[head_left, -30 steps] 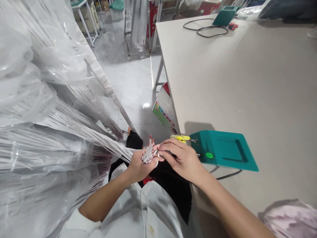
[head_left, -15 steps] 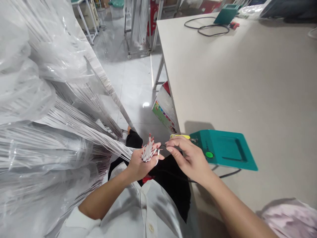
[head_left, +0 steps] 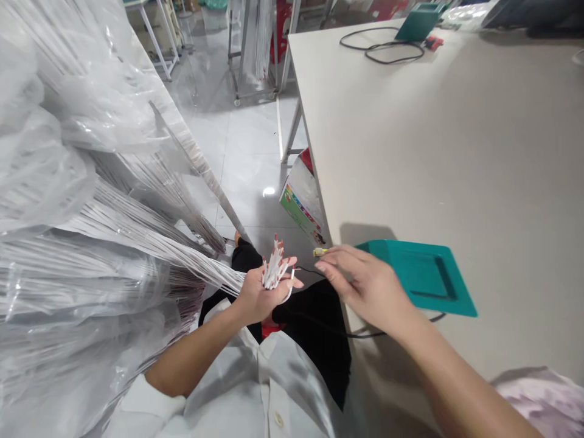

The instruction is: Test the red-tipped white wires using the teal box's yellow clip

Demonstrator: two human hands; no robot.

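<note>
My left hand (head_left: 262, 296) is closed around a bundle of white wires (head_left: 275, 267) with red tips, which stand up out of the fist. One wire curves out to the right, near the fingers. Beside my left fingertips is the end of a thin black wire (head_left: 310, 270), which runs right, behind my other hand. My right hand (head_left: 365, 283) hovers at the table edge, thumb and fingers slightly apart. Just past its fingertips shows the end of a yellow clip (head_left: 319, 252); the rest is hidden. A green tester box (head_left: 420, 274) lies partly behind that hand.
Plastic-wrapped wire bundles (head_left: 91, 274) fill the left side. The white table (head_left: 433, 152) carries a second green box (head_left: 417, 23) with a looped black cable (head_left: 383, 52) at its far end. A printed carton (head_left: 301, 204) stands below the edge. Pinkish cloth (head_left: 542, 401) lies lower right.
My right hand has drawn away from the left hand toward the tester box, now covering most of the yellow clip. My left hand still holds the wires in nearly the same place.
</note>
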